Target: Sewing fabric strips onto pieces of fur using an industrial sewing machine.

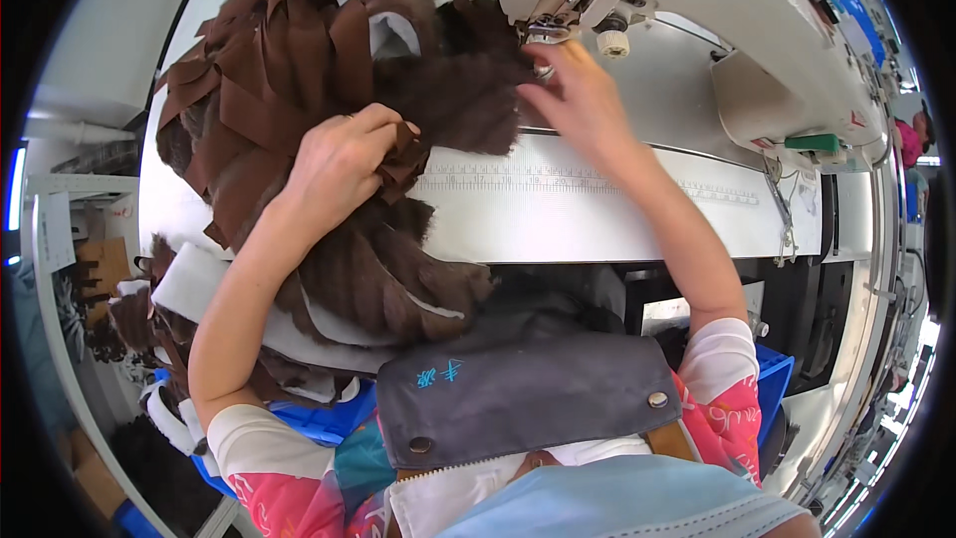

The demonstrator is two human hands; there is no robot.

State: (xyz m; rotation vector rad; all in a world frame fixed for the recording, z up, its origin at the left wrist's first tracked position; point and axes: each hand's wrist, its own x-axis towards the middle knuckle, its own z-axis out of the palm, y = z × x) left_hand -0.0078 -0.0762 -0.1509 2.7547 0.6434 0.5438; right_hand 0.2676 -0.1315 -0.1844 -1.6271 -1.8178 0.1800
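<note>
My left hand (349, 154) grips bunched brown fabric strips (239, 90) at the left of the sewing table. Dark brown fur-like material (458, 100) runs from beside that hand to the needle area, and more fur pieces with white backing (388, 289) hang over the front edge. My right hand (573, 90) is at the needle and presser foot (546, 32) of a white sewing machine (757, 50), thumb and index finger apart beside the fur's right end. Part of the needle area is hidden behind my fingers.
A white tabletop with a printed ruler (617, 214) spans the middle. Blue bins (772, 389) sit below at both sides. A metal shelf frame (85, 182) stands at the left, and a person in pink (908, 137) appears at the far right.
</note>
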